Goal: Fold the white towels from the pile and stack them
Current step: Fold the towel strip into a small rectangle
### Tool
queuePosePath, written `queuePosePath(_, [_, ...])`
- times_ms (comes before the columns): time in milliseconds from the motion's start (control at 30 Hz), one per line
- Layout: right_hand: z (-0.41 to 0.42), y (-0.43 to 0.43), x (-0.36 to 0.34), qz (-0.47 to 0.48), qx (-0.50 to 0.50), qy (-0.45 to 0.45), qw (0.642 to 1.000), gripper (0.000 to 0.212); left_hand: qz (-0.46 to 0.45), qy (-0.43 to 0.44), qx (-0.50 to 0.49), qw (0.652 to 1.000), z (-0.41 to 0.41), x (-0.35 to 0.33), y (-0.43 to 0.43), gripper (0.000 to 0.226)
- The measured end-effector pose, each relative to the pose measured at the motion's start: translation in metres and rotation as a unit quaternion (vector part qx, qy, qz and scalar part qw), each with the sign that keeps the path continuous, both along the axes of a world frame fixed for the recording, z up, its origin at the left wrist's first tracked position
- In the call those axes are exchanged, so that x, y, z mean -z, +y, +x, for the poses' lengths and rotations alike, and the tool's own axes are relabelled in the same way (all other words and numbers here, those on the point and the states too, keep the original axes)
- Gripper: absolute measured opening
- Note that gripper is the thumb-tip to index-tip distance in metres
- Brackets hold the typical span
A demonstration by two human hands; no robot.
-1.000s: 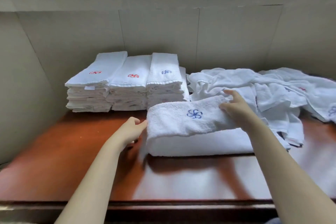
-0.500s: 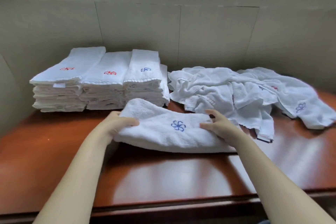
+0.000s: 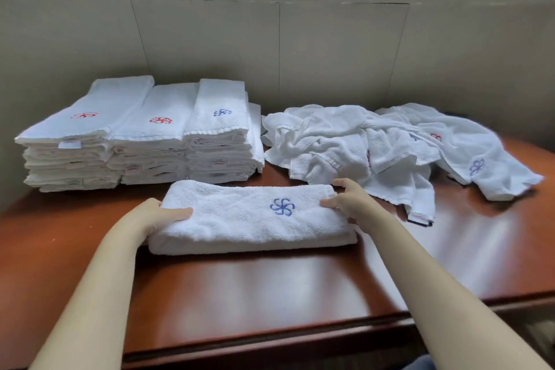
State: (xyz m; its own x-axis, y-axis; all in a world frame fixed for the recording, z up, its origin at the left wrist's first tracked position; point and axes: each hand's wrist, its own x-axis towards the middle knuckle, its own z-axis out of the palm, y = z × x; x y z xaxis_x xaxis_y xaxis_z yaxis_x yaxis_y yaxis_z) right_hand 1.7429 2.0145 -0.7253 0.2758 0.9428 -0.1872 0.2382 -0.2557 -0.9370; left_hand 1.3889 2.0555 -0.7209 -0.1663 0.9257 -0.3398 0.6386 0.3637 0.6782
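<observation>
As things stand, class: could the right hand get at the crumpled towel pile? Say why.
Probably yes: the right hand grips one end of the folded towel, and the crumpled towel pile lies just beyond it, nothing between.

Left hand (image 3: 156,216) and right hand (image 3: 351,201) are bare (blue clothing (image 3: 419,364) shows below).

Folded towel (image 3: 249,221) flat, three stacks (image 3: 162,132) behind, crumpled pile (image 3: 345,141) right
</observation>
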Motion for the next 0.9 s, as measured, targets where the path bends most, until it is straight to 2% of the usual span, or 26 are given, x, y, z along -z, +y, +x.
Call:
queuePosePath(100, [0.006, 0.0, 0.001, 0.007, -0.003, 0.002, 1.0, 0.062, -0.003, -0.013, 0.011, 1.0, 0.003, 0.0, 0.001, 0.052])
queuePosePath(267, [0.025, 0.003, 0.002, -0.006, 0.022, 0.134, 0.991, 0.061, -0.011, 0.017, 0.033, 0.999, 0.013, 0.002, -0.001, 0.066])
queuePosePath(333, [0.031, 0.001, 0.005, -0.025, 0.014, 0.116, 0.993, 0.061, -0.003, 0.034, 0.042, 0.999, 0.016, 0.002, -0.002, 0.067])
queuePosePath(400, [0.032, -0.001, 0.009, -0.033, 0.005, 0.049, 0.998, 0.062, 0.003, 0.048, 0.048, 0.998, 0.016, 0.002, -0.001, 0.067])
queuePosePath(500, [0.03, -0.003, 0.006, -0.029, 0.0, -0.111, 0.993, 0.066, 0.004, 0.058, 0.059, 0.997, 0.016, 0.004, -0.001, 0.068])
queuePosePath(600, [0.026, -0.006, 0.003, -0.048, -0.016, -0.316, 0.948, 0.059, 0.001, 0.094, 0.059, 0.994, 0.021, 0.001, -0.003, 0.067])
queuePosePath(667, [0.019, -0.008, 0.001, -0.007, 0.023, -0.41, 0.912, 0.043, 0.027, 0.209, 0.051, 0.976, 0.03, -0.002, -0.008, 0.067])
queuePosePath(733, [0.009, -0.008, 0.003, 0.093, 0.054, -0.47, 0.876, 0.034, 0.14, 0.309, 0.045, 0.939, 0.044, -0.005, -0.011, 0.054])
queuePosePath(800, [-0.003, -0.005, 0.007, 0.152, -0.007, -0.502, 0.851, 0.035, 0.273, 0.312, 0.085, 0.906, 0.062, -0.003, -0.012, 0.044])
queuePosePath(833, [-0.009, -0.003, 0.012, 0.142, -0.062, -0.512, 0.845, 0.039, 0.299, 0.312, 0.133, 0.892, 0.071, 0.0, -0.013, 0.046])
queuePosePath(900, [-0.017, -0.002, 0.025, 0.065, -0.147, -0.515, 0.842, 0.046, 0.256, 0.319, 0.214, 0.887, 0.084, 0.011, -0.013, 0.056])
